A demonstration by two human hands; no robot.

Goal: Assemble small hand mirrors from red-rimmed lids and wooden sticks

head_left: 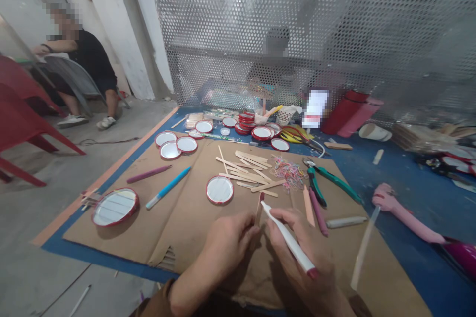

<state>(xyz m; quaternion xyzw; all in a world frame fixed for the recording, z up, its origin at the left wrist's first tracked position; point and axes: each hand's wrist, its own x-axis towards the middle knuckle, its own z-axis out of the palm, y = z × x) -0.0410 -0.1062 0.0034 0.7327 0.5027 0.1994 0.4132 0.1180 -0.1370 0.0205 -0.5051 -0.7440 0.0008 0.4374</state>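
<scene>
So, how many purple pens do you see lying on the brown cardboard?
2. One purple pen lies on the left of the brown cardboard, near a blue pen; another purple pen lies right, below green-handled pliers. Others may be hidden.

The marker (288,235) is smooth white plastic, the sticks (251,158) pale wood, the sheet (178,218) beneath matt cardboard.

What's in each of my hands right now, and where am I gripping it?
The right hand holds a white marker around the middle of its barrel, and the left hand grips a craft stick by its lower part.
</scene>
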